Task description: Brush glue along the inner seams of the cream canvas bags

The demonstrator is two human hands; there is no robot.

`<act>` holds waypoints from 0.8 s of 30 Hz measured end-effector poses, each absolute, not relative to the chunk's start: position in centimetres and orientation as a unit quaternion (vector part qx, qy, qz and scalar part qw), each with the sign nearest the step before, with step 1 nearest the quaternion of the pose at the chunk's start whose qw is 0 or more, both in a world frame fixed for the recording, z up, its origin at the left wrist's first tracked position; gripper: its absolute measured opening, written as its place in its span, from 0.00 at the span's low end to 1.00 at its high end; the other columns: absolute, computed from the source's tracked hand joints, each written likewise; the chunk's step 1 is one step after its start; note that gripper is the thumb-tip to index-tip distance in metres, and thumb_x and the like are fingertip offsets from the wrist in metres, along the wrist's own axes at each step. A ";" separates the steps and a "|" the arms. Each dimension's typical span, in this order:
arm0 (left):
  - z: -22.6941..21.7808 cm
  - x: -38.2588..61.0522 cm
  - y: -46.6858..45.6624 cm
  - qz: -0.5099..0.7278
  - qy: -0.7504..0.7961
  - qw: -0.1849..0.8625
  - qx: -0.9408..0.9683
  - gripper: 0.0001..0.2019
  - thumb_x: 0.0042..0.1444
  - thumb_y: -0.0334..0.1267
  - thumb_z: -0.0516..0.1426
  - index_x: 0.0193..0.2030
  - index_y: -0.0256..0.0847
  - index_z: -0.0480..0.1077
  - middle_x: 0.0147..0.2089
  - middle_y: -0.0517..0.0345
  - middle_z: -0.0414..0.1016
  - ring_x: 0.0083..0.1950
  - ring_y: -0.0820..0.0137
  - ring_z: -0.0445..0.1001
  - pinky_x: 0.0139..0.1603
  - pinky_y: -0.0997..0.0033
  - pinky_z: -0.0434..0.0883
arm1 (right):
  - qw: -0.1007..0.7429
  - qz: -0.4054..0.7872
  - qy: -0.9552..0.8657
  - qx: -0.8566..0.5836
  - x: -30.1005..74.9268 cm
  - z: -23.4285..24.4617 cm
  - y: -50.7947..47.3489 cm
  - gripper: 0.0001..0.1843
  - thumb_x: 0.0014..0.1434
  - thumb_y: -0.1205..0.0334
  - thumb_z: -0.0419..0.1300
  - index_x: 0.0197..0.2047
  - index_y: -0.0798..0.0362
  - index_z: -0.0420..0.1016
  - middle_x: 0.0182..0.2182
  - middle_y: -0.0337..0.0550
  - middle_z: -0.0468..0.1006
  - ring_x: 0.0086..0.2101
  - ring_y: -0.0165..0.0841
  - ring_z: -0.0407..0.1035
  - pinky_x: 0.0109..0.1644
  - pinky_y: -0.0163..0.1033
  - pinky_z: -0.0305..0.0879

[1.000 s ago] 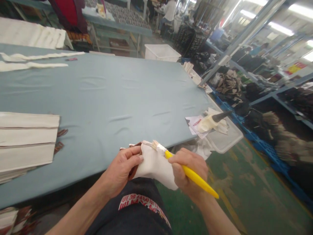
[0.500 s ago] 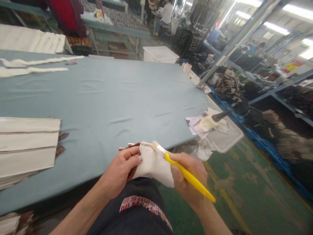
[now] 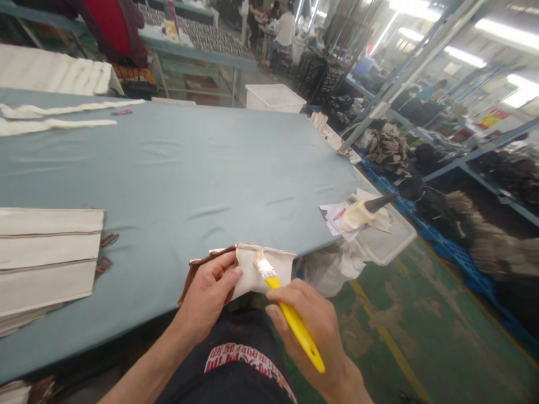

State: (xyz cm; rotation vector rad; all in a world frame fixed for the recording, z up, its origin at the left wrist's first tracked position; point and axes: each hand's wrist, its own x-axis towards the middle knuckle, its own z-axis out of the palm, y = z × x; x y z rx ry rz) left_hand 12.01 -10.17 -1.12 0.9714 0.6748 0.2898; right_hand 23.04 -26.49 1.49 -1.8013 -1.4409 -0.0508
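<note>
My left hand [image 3: 214, 286] is closed on a folded piece of white material with brown edging [image 3: 248, 272], pinching it between thumb and fingers at the table's front edge. In my right hand [image 3: 305, 320] is a paintbrush with a yellow handle [image 3: 297, 325]. Its pale bristles touch the white face of the piece, just below the upper edge. Brown layers of the piece show behind the left fingers; the part inside the grip is hidden.
A blue-covered table [image 3: 189, 163] spreads ahead. Stacked white pieces with brown lines [image 3: 46, 241] lie at left. Near the right edge, a dark-handled tool [image 3: 377, 203] rests in a cream-coated container [image 3: 353, 216]. White bins [image 3: 275, 98] and a metal post [image 3: 379, 106] stand beyond.
The brush has moved left and its handle has swung steeper, with my right hand shifting left and down. More of the piece's white face and brown side now shows.
</note>
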 end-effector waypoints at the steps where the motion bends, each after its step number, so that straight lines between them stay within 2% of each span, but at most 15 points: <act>1: -1.1 12.0 -10.1 0.135 0.303 0.816 0.474 0.21 0.53 0.40 0.69 0.54 0.38 0.83 0.32 0.60 0.80 0.29 0.73 0.70 0.34 0.76 0.70 | 0.419 -0.025 -0.565 -0.711 22.8 1.5 -26.0 0.04 0.71 0.67 0.61 0.47 0.51 0.76 0.32 0.41 0.79 0.32 0.31 0.76 0.38 0.35 0.74; 5: -0.8 11.8 -10.0 0.152 0.262 0.793 0.529 0.14 0.57 0.38 0.67 0.50 0.40 0.84 0.34 0.60 0.80 0.33 0.70 0.72 0.43 0.72 0.74 | 0.452 -0.059 -0.555 -0.696 21.2 2.0 -23.7 0.03 0.73 0.65 0.59 0.46 0.50 0.75 0.31 0.40 0.79 0.31 0.31 0.74 0.37 0.35 0.74; 8: -0.3 11.3 -10.1 0.163 0.252 0.792 0.532 0.06 0.56 0.39 0.68 0.37 0.40 0.83 0.31 0.61 0.78 0.31 0.71 0.69 0.35 0.75 0.72 | 0.483 -0.062 -0.549 -0.680 19.7 2.0 -22.4 0.04 0.73 0.64 0.59 0.46 0.50 0.76 0.30 0.40 0.78 0.30 0.31 0.73 0.37 0.35 0.73; 10: -0.3 11.0 -10.3 0.148 0.242 0.808 0.517 0.08 0.54 0.41 0.69 0.30 0.39 0.80 0.25 0.63 0.74 0.28 0.72 0.65 0.29 0.77 0.68 | 0.504 -0.054 -0.548 -0.665 19.0 1.9 -22.1 0.05 0.73 0.64 0.59 0.46 0.50 0.76 0.30 0.39 0.77 0.30 0.30 0.73 0.37 0.35 0.73; 11: -0.4 10.8 -10.4 0.141 0.239 0.815 0.509 0.09 0.53 0.41 0.70 0.29 0.39 0.79 0.24 0.64 0.72 0.27 0.72 0.65 0.28 0.77 0.67 | 0.513 -0.049 -0.547 -0.660 18.9 1.9 -22.3 0.05 0.73 0.65 0.59 0.46 0.50 0.77 0.30 0.39 0.77 0.30 0.30 0.73 0.37 0.34 0.73; 14: -1.1 10.2 -10.5 0.132 0.263 0.819 0.494 0.10 0.55 0.42 0.69 0.40 0.39 0.83 0.24 0.63 0.72 0.31 0.69 0.70 0.33 0.75 0.69 | 0.524 -0.040 -0.520 -0.673 19.1 2.2 -23.6 0.05 0.72 0.66 0.59 0.47 0.49 0.76 0.32 0.38 0.79 0.31 0.29 0.74 0.38 0.33 0.73; 17: -1.7 9.8 -10.3 0.122 0.284 0.828 0.467 0.18 0.57 0.44 0.68 0.53 0.40 0.83 0.28 0.61 0.75 0.32 0.69 0.71 0.35 0.74 0.70 | 0.505 -0.053 -0.487 -0.711 19.8 2.4 -25.2 0.06 0.72 0.67 0.59 0.47 0.48 0.76 0.32 0.37 0.80 0.32 0.29 0.76 0.39 0.32 0.74; 19: -1.8 9.7 -10.3 0.113 0.275 0.838 0.458 0.22 0.57 0.46 0.69 0.56 0.39 0.82 0.30 0.60 0.76 0.30 0.72 0.69 0.33 0.76 0.69 | 0.488 -0.074 -0.479 -0.726 19.9 2.3 -25.5 0.06 0.72 0.67 0.59 0.47 0.48 0.76 0.32 0.37 0.80 0.32 0.29 0.76 0.39 0.32 0.74; 21: -1.6 9.7 -10.2 0.107 0.264 0.837 0.468 0.24 0.57 0.48 0.69 0.57 0.39 0.81 0.27 0.63 0.73 0.27 0.74 0.65 0.31 0.77 0.67 | 0.483 -0.084 -0.488 -0.722 19.5 2.0 -25.1 0.05 0.72 0.67 0.59 0.47 0.49 0.76 0.32 0.38 0.80 0.32 0.30 0.76 0.38 0.33 0.75; 24: -1.1 9.6 -10.1 0.108 0.251 0.817 0.509 0.23 0.58 0.50 0.68 0.55 0.38 0.82 0.23 0.65 0.68 0.25 0.74 0.62 0.30 0.76 0.66 | 0.499 -0.073 -0.506 -0.699 18.4 1.9 -23.5 0.04 0.73 0.66 0.58 0.47 0.51 0.75 0.31 0.39 0.80 0.31 0.29 0.75 0.38 0.33 0.74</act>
